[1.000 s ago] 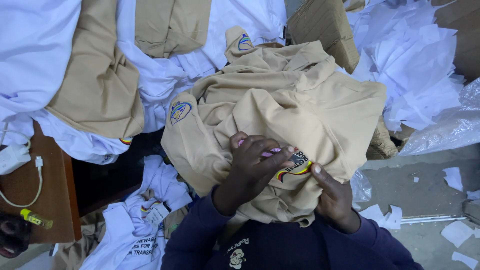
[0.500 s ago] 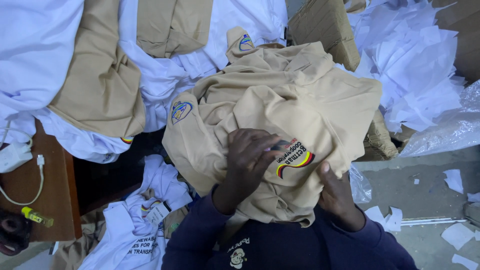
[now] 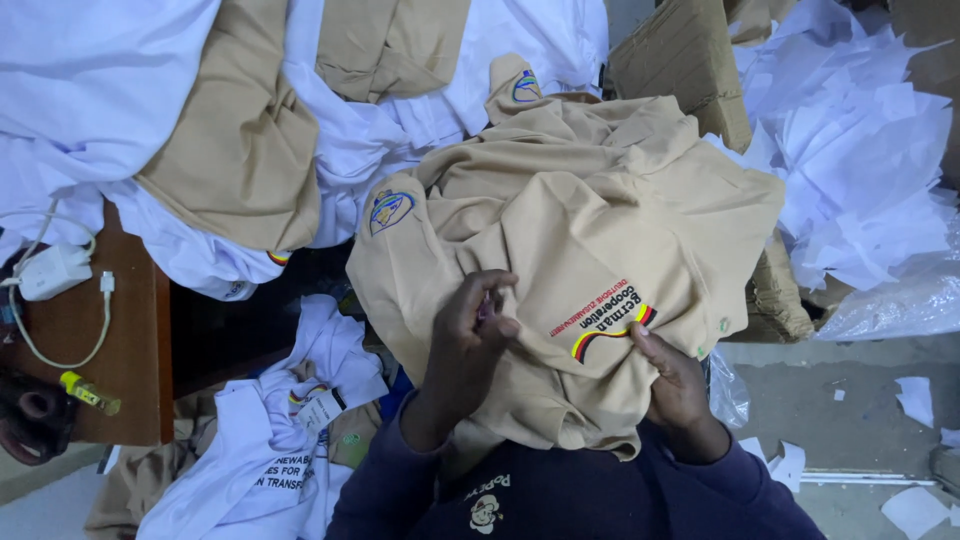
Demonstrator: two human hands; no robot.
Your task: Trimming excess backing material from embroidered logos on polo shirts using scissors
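Tan shirt (image 3: 590, 200) is spread crumpled over a pile, directly ahead of both hands and draped toward the lap of the person, whose dark blue sleeves (image 3: 560, 490) are seen at the bottom edge. White garments (image 3: 100, 90) are heaped far up and to the left of the left hand, with a second tan garment (image 3: 240, 150) laid across them. Crumpled white paper (image 3: 860, 150) is piled up and to the right of the right hand. A cardboard box (image 3: 680, 60) is seen beyond the shirt, well above the right hand. A brown wooden table (image 3: 110, 340) is seen off to the left of the left hand, with a white charger and cable (image 3: 55, 275) on it and a small yellow item (image 3: 85, 390) near its edge. More white shirts (image 3: 280, 440) are bunched low, just left of the left forearm. A round embroidered badge (image 3: 388, 210) is seen on the shirt, up and left of the left hand. A striped black, red and yellow printed logo (image 3: 605, 325) is seen on the fabric between the two hands. Left hand (image 3: 470, 350) is raised off the cloth, fingers curled, a small object pinched at the fingertips; what it is cannot be told. Right hand (image 3: 675, 385) is pressed on the shirt's lower edge, fabric gripped, thumb pointed at the logo.
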